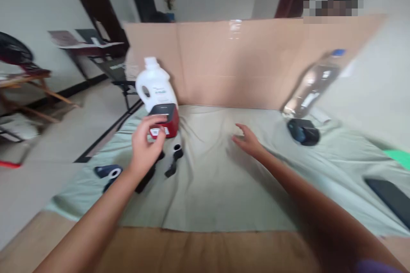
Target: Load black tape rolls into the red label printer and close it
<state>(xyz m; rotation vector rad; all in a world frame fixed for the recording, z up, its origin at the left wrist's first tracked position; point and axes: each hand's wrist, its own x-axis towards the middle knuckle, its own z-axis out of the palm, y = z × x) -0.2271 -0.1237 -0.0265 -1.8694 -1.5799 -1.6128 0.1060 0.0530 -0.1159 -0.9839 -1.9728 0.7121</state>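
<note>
My left hand [146, 141] is in front of a red box with a dark top [172, 124], its thumb and fingers apart in a curved shape. Whether the fingertips touch the box I cannot tell. Under and beside that hand lie several black parts; one with a pale ring [177, 151] is to the right, and a dark piece with a white ring [114, 173] is to the left. My right hand [248, 140] hovers over the middle of the green cloth [221, 196], fingers spread and holding nothing.
Behind the box stands a white jug [156, 83]. A cardboard panel [218, 64] closes off the back. At right, a clear bottle with a blue cap [312, 85] leans behind a black object [303, 132]; a dark flat slab [389, 198] lies nearer. A blurred person [335, 6] is beyond the panel.
</note>
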